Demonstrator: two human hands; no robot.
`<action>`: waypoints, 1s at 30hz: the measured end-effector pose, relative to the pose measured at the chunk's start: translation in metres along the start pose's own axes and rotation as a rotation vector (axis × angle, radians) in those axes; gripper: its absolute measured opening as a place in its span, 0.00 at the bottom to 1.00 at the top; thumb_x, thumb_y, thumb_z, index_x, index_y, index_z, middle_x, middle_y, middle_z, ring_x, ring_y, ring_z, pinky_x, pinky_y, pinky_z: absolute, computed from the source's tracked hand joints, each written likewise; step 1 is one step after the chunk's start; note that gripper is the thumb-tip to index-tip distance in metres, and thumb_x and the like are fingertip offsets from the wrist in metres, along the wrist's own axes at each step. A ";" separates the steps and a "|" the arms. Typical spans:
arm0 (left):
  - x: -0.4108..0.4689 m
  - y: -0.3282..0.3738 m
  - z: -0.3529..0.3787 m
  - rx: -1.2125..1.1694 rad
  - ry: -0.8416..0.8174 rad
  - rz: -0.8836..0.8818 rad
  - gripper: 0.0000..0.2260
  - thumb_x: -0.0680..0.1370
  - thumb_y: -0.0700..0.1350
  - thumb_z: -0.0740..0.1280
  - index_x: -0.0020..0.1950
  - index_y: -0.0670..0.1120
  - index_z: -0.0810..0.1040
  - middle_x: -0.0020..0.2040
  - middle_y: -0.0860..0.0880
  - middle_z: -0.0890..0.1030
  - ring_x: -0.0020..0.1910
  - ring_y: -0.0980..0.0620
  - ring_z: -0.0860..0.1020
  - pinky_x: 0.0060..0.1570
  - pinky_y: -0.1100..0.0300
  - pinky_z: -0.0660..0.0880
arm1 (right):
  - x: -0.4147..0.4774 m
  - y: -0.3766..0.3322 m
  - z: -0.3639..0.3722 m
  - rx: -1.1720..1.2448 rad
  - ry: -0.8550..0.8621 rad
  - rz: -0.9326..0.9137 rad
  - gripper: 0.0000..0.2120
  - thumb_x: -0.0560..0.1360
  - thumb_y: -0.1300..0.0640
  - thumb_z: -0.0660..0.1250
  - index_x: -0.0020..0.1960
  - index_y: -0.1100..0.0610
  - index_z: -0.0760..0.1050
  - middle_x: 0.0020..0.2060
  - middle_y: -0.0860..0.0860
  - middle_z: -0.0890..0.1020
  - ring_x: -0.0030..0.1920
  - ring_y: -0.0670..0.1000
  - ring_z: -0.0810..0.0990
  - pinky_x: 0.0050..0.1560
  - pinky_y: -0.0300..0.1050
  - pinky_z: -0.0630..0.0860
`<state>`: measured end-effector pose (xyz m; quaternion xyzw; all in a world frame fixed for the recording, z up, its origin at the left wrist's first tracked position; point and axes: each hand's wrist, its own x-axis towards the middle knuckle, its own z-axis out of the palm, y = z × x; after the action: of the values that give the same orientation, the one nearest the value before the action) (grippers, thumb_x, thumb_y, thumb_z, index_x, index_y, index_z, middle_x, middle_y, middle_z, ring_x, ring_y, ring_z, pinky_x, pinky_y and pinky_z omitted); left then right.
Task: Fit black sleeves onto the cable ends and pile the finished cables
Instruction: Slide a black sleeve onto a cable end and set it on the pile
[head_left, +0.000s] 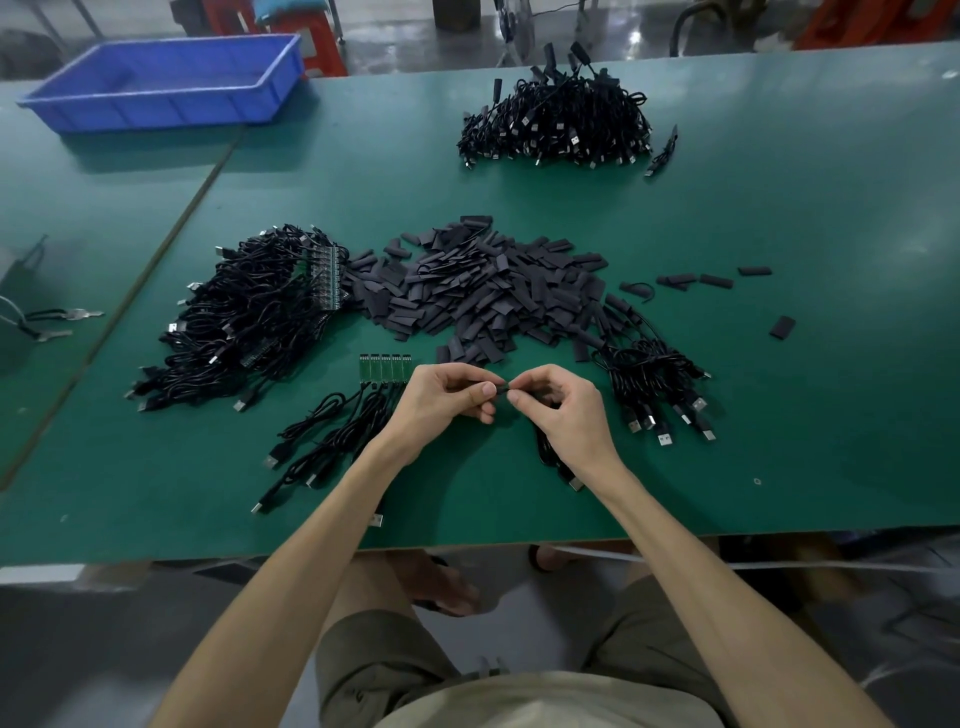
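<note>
"Where was the black sleeve (501, 387)?"

"Low over the green table (779, 441), between the two hands. Its long axis ran left to right, roughly level."

"And the fingers?"

"The left hand (451, 400) pinched the sleeve. The right hand (563, 413) seemed to pinch the cable (544, 449) end, facing it. I judged the fit wanted both ends in line and a straight push, with no skew."

A long green-topped worktable (779, 415) is seen butted against a second green table (78, 208) at the left, where a blue plastic crate (156, 83) is set at the far edge. Red plastic stools (322, 41) are ranged behind, and light is reflected in the glossy grey floor (623, 36).
</note>
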<state>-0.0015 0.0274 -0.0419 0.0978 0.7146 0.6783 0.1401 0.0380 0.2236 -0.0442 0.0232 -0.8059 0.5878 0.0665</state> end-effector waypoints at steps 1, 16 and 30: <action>0.000 0.000 0.000 -0.002 -0.004 -0.001 0.08 0.78 0.37 0.71 0.56 0.36 0.84 0.40 0.39 0.84 0.38 0.47 0.82 0.48 0.55 0.83 | 0.000 0.000 0.000 0.001 0.000 0.002 0.04 0.75 0.61 0.77 0.49 0.57 0.84 0.42 0.47 0.87 0.45 0.44 0.85 0.50 0.37 0.79; 0.003 0.000 -0.002 0.012 -0.039 -0.075 0.12 0.75 0.42 0.77 0.53 0.36 0.82 0.42 0.38 0.85 0.37 0.44 0.84 0.43 0.58 0.82 | 0.000 0.004 -0.001 0.020 0.020 0.053 0.03 0.74 0.60 0.78 0.46 0.55 0.86 0.39 0.45 0.87 0.42 0.43 0.85 0.46 0.35 0.79; 0.002 0.001 -0.001 0.028 -0.082 -0.045 0.10 0.76 0.43 0.76 0.53 0.39 0.85 0.44 0.38 0.85 0.41 0.44 0.84 0.47 0.55 0.83 | 0.000 0.003 -0.001 0.019 0.030 0.067 0.03 0.73 0.59 0.79 0.46 0.54 0.86 0.39 0.45 0.87 0.42 0.44 0.85 0.47 0.38 0.81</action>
<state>-0.0033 0.0275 -0.0408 0.1115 0.7195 0.6605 0.1833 0.0379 0.2258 -0.0470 -0.0119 -0.7994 0.5978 0.0585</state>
